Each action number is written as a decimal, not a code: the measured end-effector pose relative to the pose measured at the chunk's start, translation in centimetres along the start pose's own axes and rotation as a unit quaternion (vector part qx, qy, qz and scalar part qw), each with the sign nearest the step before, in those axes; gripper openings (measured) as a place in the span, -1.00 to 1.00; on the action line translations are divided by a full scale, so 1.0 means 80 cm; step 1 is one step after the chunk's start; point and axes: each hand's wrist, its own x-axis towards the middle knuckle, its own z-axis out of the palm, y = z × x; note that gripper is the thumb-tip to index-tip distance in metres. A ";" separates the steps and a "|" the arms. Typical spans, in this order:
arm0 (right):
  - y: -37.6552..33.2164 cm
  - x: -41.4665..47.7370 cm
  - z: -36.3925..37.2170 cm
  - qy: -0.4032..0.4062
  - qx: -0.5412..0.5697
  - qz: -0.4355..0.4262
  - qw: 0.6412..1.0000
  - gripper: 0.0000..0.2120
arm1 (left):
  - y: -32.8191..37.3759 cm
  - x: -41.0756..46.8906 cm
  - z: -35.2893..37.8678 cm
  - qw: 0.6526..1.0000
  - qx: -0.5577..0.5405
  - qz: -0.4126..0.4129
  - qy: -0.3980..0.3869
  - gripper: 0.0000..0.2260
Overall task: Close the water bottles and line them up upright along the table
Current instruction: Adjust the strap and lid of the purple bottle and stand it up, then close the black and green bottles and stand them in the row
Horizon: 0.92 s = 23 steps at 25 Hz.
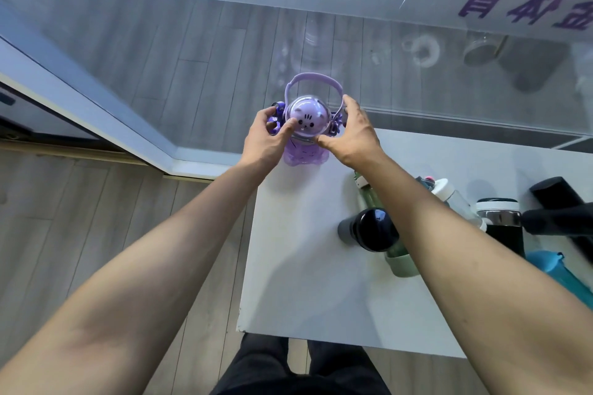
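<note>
A purple bottle [305, 154] with a clear domed lid showing a cat face and a lilac carry strap stands upright at the far left corner of the white table [298, 282]. My left hand [268, 138] grips its lid from the left, fingers on the dome. My right hand [351, 135] holds the lid from the right, thumb at the front rim and fingers by the strap. Right of my right forearm lie a green bottle [399, 261], a dark round-capped bottle [369, 229] and a clear bottle with a white cap [449, 194].
A black bottle with a steel band [500, 218], another black bottle [558, 199] and a blue one [558, 276] crowd the table's right side. A glass wall with purple lettering [321, 51] runs just behind the table. The table's left edge drops to wood floor [112, 218].
</note>
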 end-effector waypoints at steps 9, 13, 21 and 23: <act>0.033 -0.102 -0.066 0.115 0.028 -0.035 0.992 -0.65 | 0.011 -0.106 0.005 0.954 0.218 0.204 -0.028 -0.71; 0.065 -0.160 -0.078 0.150 0.027 -0.029 0.988 -0.69 | 0.004 -0.154 0.024 0.928 0.251 0.264 -0.080 -0.72; 0.130 -0.228 -0.070 0.162 0.039 -0.007 0.986 -0.71 | -0.004 -0.218 0.068 0.895 0.305 0.299 -0.126 -0.67; 0.145 -0.232 -0.070 0.147 0.031 -0.012 0.989 -0.71 | -0.005 -0.230 0.079 0.894 0.311 0.294 -0.130 -0.60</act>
